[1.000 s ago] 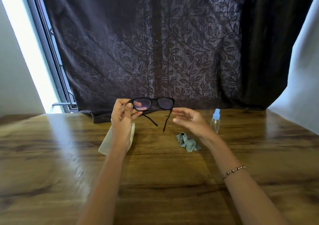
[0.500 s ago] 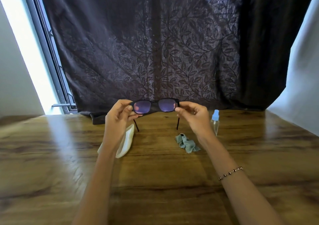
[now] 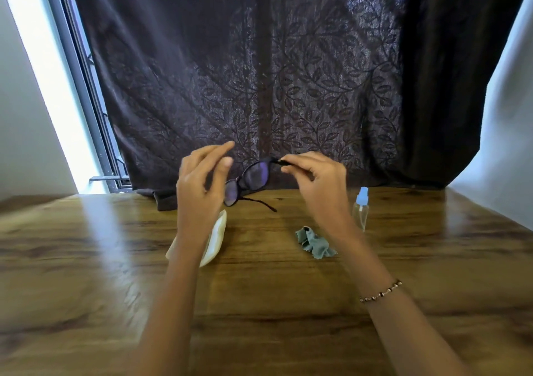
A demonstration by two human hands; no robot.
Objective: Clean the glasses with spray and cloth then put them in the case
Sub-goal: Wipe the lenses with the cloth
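The right hand [image 3: 318, 185] pinches one end of the tilted glasses [image 3: 249, 181] above the wooden desk [image 3: 115, 274], toward its far edge; the left hand [image 3: 202, 185] hovers open beside them, fingers spread. Case [image 3: 215, 243], cloth [image 3: 314, 243] and spray bottle [image 3: 360, 208] lie below, before a dark leaf-patterned curtain [image 3: 259, 73].

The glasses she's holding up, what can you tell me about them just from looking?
The glasses have a thick dark frame, seemingly plastic, and lenses with a purple-blue sheen. They hang tilted above the wooden table, one end high, the other low. The right hand pinches the upper corner; the left hand is open in front of the lower end, and contact there cannot be judged. One thin dark arm sticks out, unfolded, toward the table. The other arm is hidden.
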